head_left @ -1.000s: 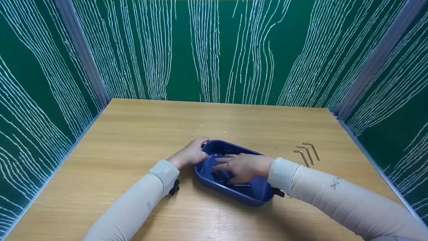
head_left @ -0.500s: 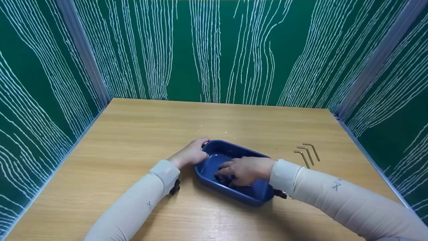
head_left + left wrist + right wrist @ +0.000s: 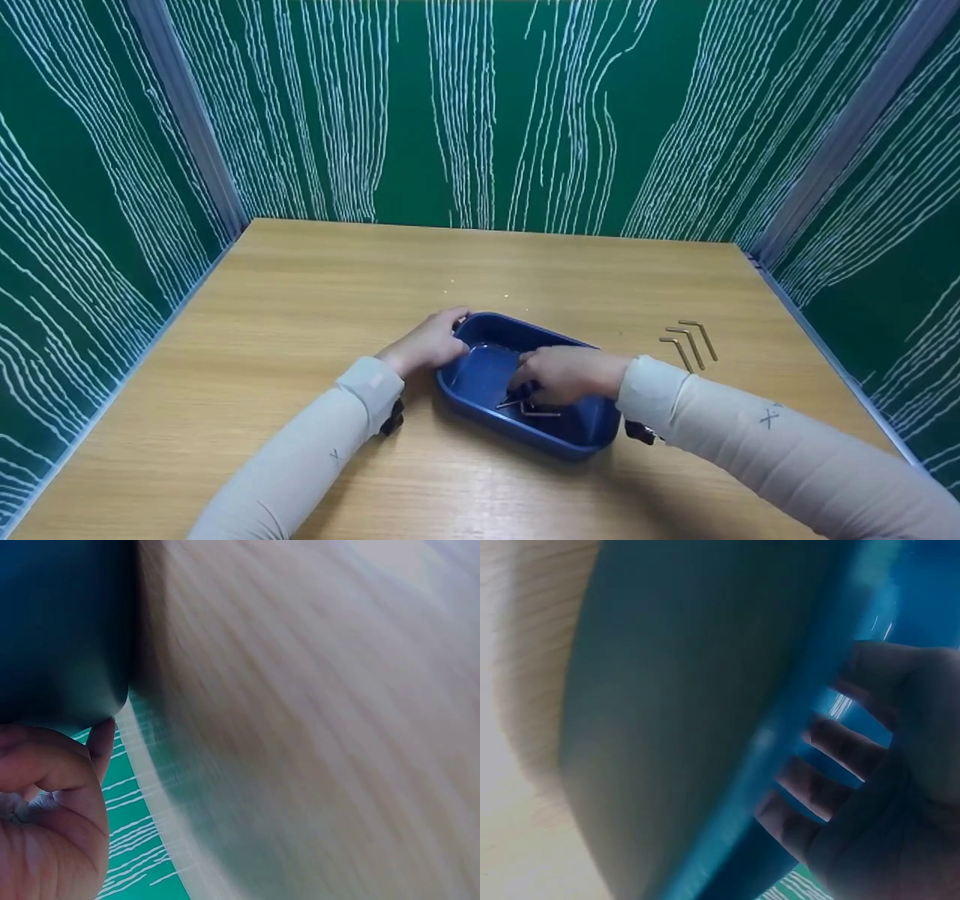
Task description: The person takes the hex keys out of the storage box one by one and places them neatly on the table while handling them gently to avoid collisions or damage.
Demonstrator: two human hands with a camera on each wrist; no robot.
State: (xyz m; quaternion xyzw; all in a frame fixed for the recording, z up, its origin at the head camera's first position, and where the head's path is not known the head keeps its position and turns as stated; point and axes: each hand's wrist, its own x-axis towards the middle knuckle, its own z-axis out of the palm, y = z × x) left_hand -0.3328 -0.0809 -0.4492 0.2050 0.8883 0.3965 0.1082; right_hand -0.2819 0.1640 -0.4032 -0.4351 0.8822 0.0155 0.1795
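Note:
A deep blue plastic tub (image 3: 480, 379) with a rounded rim sits at a slant on the table. My left hand (image 3: 431, 343) grips its left end, thumb over the rim and fingers outside. The left wrist view shows curled fingers (image 3: 52, 772) against the tub's outer wall (image 3: 67, 630). Inside the tub is my right hand (image 3: 562, 373), fingers bent downward. A thin metal rod (image 3: 513, 404) shows by its fingertips, and an L-shaped hex key (image 3: 544, 414) lies below the hand. Whether the fingers hold either one is hidden. In the right wrist view the fingers (image 3: 844, 746) are bent within the tub.
Three brass-coloured L-shaped hex keys (image 3: 688, 346) lie side by side on the wooden table (image 3: 337, 277), right of the tub. Tiny pale specks (image 3: 506, 295) dot the surface behind it. Green walls (image 3: 405, 112) with white wavy lines enclose the back and sides.
My right hand has drawn to the right inside the tub, and its spread fingers have bent inward. A rod by the fingertips has shifted rightward. The left hand and tub have barely moved.

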